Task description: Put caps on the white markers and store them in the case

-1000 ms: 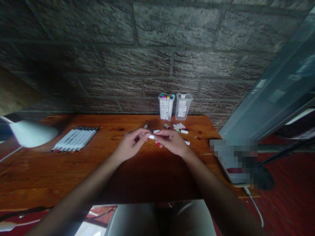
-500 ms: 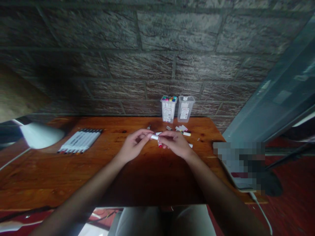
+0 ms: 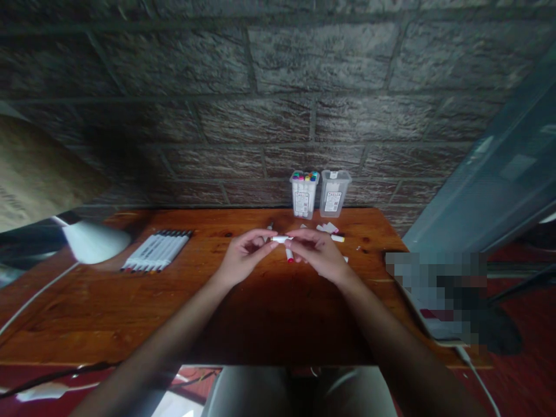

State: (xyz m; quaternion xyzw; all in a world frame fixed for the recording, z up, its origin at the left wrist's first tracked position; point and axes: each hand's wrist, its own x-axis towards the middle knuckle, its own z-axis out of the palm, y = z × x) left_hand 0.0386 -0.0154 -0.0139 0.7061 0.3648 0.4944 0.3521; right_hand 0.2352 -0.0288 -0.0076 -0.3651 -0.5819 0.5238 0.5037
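Note:
Between the fingertips of both hands is a short white marker (image 3: 281, 239), held nearly level above the table. My left hand (image 3: 244, 258) pinches its left end, where a small yellowish spot shows. The other end is pinched by my right hand (image 3: 324, 255), whose fingers partly cover it. Just below the held marker lies a white marker with a red end (image 3: 289, 255). Behind my right hand are a white marker with a yellow end (image 3: 337, 238) and some loose white pieces (image 3: 328, 227), partly hidden.
Against the brick wall stand a clear box of colour-capped markers (image 3: 304, 200) and another clear box (image 3: 334, 202). A row of white markers (image 3: 157, 252) lies left on the wooden table (image 3: 195, 324), near a lamp (image 3: 95, 243). A blurred-out object (image 3: 434, 295) sits at the right edge.
My view has turned slightly left, so everything sits further right. The held marker has gone from slanted to nearly level, and both hands still grip it.

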